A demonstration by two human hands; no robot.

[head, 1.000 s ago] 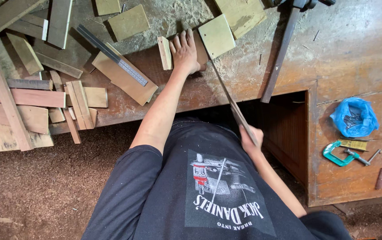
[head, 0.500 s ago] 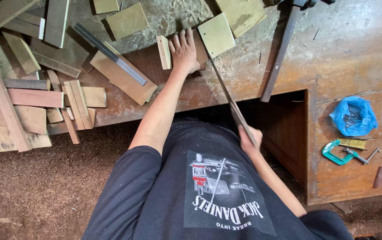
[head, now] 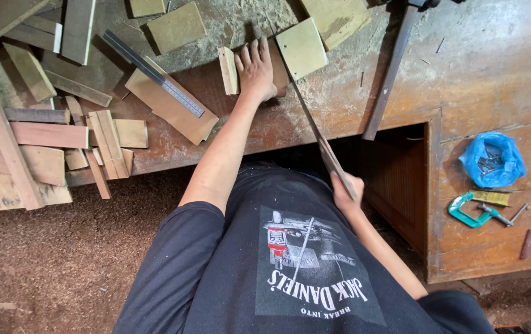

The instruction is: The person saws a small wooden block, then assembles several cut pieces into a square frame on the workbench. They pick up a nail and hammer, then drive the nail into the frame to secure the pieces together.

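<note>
Fingers of the left hand (head: 256, 69) lie spread and flat on a reddish wooden piece (head: 278, 65) at the upper middle of the frame, pinning it to the desk (head: 494, 55). Right-hand fingers (head: 342, 185) are wrapped around the handle of a hand saw (head: 315, 133), whose thin blade runs up to that piece. That blade looks springy and sharp-toothed, best held by the handle; the wood seems light, stiff and likely to slide unless pressed.
</note>
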